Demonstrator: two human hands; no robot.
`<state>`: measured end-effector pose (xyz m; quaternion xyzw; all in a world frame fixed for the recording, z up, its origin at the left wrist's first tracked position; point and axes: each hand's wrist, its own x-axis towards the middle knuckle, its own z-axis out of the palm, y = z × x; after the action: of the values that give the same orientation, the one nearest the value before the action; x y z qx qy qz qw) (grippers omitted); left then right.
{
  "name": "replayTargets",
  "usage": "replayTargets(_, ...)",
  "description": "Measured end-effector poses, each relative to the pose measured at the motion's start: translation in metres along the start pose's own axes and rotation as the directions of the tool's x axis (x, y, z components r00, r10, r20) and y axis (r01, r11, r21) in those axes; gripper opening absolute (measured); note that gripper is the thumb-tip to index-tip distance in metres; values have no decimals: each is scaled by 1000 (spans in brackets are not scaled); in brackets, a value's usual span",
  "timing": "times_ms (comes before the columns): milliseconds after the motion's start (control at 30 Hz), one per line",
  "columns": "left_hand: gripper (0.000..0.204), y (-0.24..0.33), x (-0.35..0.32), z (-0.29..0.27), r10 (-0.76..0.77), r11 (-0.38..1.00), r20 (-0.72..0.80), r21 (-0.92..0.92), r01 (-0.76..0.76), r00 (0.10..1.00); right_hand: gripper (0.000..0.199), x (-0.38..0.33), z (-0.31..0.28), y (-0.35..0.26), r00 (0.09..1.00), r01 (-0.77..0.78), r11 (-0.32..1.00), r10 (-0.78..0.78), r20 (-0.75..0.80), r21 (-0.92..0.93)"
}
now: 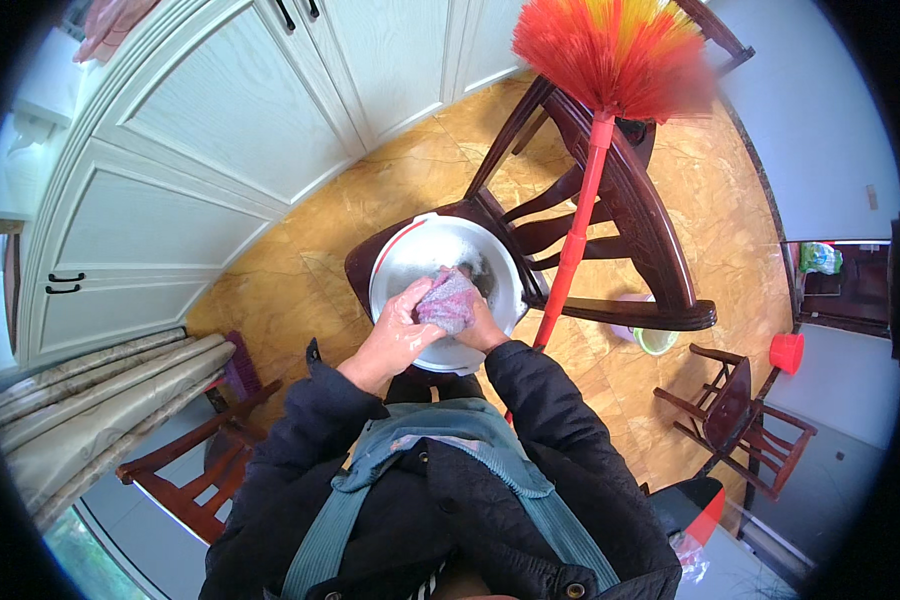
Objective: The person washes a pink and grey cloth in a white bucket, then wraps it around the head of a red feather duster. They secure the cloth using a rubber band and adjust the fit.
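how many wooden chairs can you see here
3: one chair under the white basin, one small chair at lower right, one at lower left. Others may be hidden.

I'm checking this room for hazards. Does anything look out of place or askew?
The white basin sits on a dark wooden chair seat, not a table, with both hands wringing a cloth in it. A red-handled duster leans tilted against the chair.

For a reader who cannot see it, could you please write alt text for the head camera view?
Seen from above, a person's left hand and right hand grip a pinkish-grey cloth over a white basin resting on a dark wooden chair. A red-handled broom with orange bristles leans against the chair, on a tan tiled floor.
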<state>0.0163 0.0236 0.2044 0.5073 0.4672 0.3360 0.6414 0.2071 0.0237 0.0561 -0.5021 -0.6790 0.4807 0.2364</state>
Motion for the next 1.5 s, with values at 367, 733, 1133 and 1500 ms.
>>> replayTargets(367, 46, -39, -19, -50, -220, 787, -115, -608, 106, 969, 33, 20, -59, -64, 928, -187, 810, 331, -172, 555)
replayTargets(733, 47, -109, 36, -5, -258, -58, 322, -946, 318, 911, 48, -6, -28, -98, 986, -94, 948, 131, -106, 304)
replayTargets(1133, 28, -104, 48, 24, -490, 650, -320, -754, 95, 811, 46, 3, 5, -6, 818, -242, 252, 573, 58, 937)
replayTargets(1500, 36, -79, 50, 35, -455, 614, -381, -789, -26, 805, 62, -25, 7, -74, 839, -142, 76, 539, 79, 987)
